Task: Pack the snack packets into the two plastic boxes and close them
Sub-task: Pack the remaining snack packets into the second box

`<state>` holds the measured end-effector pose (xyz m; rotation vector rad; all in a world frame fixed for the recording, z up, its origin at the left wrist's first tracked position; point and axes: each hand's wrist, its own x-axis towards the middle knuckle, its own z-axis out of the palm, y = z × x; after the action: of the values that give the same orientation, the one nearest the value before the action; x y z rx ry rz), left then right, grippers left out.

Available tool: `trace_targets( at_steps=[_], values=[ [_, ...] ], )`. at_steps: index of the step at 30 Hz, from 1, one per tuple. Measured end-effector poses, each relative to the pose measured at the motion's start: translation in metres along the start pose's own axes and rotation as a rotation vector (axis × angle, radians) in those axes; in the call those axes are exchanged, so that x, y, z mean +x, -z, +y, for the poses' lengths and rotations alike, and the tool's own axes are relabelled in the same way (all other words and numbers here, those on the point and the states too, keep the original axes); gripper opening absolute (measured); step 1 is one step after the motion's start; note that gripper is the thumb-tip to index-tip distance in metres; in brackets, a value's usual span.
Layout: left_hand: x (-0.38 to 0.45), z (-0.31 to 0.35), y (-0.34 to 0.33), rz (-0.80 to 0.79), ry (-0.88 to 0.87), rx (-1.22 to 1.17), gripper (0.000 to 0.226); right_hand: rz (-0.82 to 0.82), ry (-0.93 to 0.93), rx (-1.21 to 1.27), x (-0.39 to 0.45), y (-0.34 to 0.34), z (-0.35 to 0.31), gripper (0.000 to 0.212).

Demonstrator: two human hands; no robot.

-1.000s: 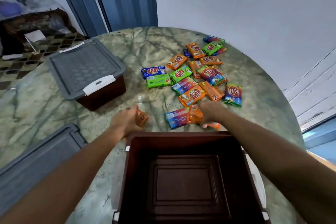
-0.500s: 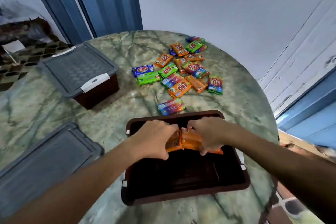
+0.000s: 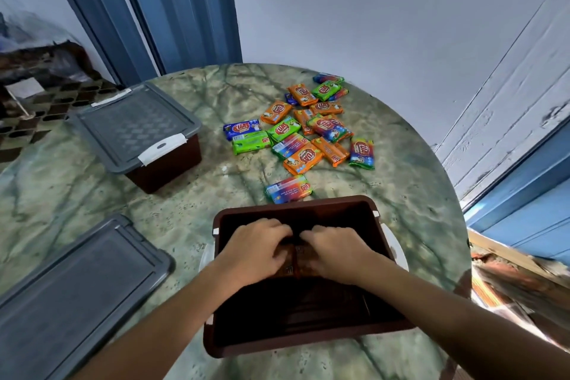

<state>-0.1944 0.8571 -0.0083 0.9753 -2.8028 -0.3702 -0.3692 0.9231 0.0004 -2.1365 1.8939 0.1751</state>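
Both hands are down inside the open brown box [image 3: 382,330] at the near edge of the marble tabletop [image 3: 185,203]; the left hand [image 3: 257,251] and right hand [image 3: 334,251] lie palm-down, fingers curled over orange snack packets [image 3: 293,262]. More loose packets [image 3: 303,126] lie beyond. The lidded box [image 3: 138,129] sits far left, a grey lid [image 3: 71,296] nearer.

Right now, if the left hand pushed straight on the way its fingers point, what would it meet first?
Probably the far wall of the open brown box; the left hand points away from the person. Depth is unclear.
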Motion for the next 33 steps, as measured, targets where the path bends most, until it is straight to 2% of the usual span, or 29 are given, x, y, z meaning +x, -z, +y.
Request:
trace_targets(
  at_steps=[2,3,4,5,7,8,9,10,12,14,16,19,23,25,27,29,30,31,32,33],
  values=[
    [-0.013,-0.016,0.024,0.357,0.034,-0.118,0.021,0.266,-0.097,0.208,-0.012,0.025,0.016,0.03],
    [-0.02,-0.028,0.032,0.471,0.118,-0.155,0.014,0.407,-0.189,0.27,-0.017,0.033,0.03,0.024],
    [-0.027,-0.043,0.036,0.512,0.268,-0.209,0.01,0.51,-0.305,0.307,-0.019,0.037,0.048,0.021],
    [-0.033,-0.055,0.038,0.472,0.466,-0.312,0.013,0.542,-0.433,0.347,-0.021,0.038,0.066,0.022],
    [-0.038,-0.068,0.036,0.179,0.847,-0.653,0.03,0.434,-0.646,0.576,-0.027,0.031,0.093,0.035],
    [-0.04,-0.068,0.031,0.027,0.959,-0.832,0.038,0.324,-0.708,0.762,-0.028,0.021,0.1,0.043],
    [-0.04,-0.063,0.027,-0.064,1.001,-0.983,0.04,0.197,-0.743,0.95,-0.028,0.01,0.103,0.051],
    [-0.038,-0.058,0.022,-0.076,0.987,-1.088,0.039,0.113,-0.745,1.085,-0.028,-0.003,0.104,0.06],
    [-0.03,-0.048,0.019,-0.029,0.929,-1.203,0.034,0.129,-0.725,1.151,-0.024,-0.022,0.107,0.066],
    [-0.015,-0.046,0.019,-0.007,0.938,-1.251,0.035,0.259,-0.752,1.136,-0.02,-0.019,0.112,0.063],
    [0.0,-0.045,0.023,-0.007,0.966,-1.287,0.039,0.321,-0.787,1.136,-0.019,-0.003,0.122,0.06],
    [0.028,-0.042,0.018,-0.011,0.967,-1.261,0.042,0.313,-0.788,1.081,-0.015,0.012,0.151,0.065],
    [0.06,-0.026,0.009,-0.054,0.909,-1.316,0.032,0.316,-0.751,1.002,-0.005,0.011,0.184,0.064],
    [0.072,-0.027,0.006,-0.067,0.906,-1.153,0.03,0.278,-0.703,0.963,-0.005,0.01,0.197,0.063],
    [0.089,-0.037,0.01,0.059,0.899,-0.89,0.025,0.262,-0.648,0.851,-0.001,0.016,0.211,0.062],
    [0.119,-0.053,0.014,0.226,0.854,-0.703,0.027,0.311,-0.631,0.78,0.022,0.024,0.233,0.049],
    [0.136,-0.057,0.019,0.239,0.781,-0.635,0.026,0.323,-0.618,0.77,0.038,0.029,0.241,0.038],
    [0.152,-0.062,0.021,0.19,0.678,-0.561,0.027,0.339,-0.575,0.744,0.058,0.033,0.249,0.026],
    [0.167,-0.066,0.021,0.083,0.57,-0.458,0.03,0.328,-0.522,0.689,0.079,0.039,0.254,0.012],
    [0.182,-0.072,0.015,-0.064,0.49,-0.346,0.037,0.283,-0.44,0.605,0.103,0.04,0.261,0.007]
  ],
)
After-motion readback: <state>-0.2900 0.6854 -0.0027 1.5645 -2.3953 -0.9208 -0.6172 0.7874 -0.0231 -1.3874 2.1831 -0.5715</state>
